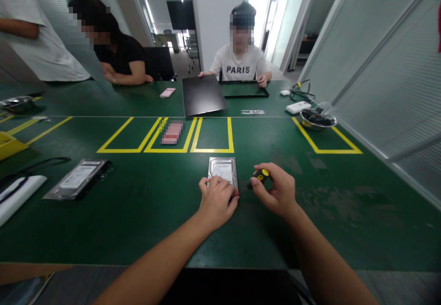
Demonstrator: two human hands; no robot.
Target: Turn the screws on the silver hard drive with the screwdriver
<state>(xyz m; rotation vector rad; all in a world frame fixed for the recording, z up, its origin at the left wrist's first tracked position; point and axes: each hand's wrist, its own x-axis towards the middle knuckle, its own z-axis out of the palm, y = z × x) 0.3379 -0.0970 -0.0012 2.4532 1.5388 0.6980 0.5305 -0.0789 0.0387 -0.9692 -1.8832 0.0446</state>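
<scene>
A silver hard drive [222, 166] with a white label lies on the green table in front of me. My left hand [217, 200] rests over its near end, fingers curled around it and covering that part. In my right hand [277, 190] is a screwdriver [257, 178] with a black and yellow handle, gripped between thumb and fingers. Its thin shaft slants down to the left, toward the drive's near right corner beside my left fingertips. Where exactly the tip touches is hard to make out.
Another hard drive [80, 176] in a clear bag lies to the left, near a white object [20, 197] with a black cable. Yellow tape [212, 150] marks the table. Across it, a person [237, 61] holds a dark panel [203, 96]. A metal bowl [319, 123] stands at right.
</scene>
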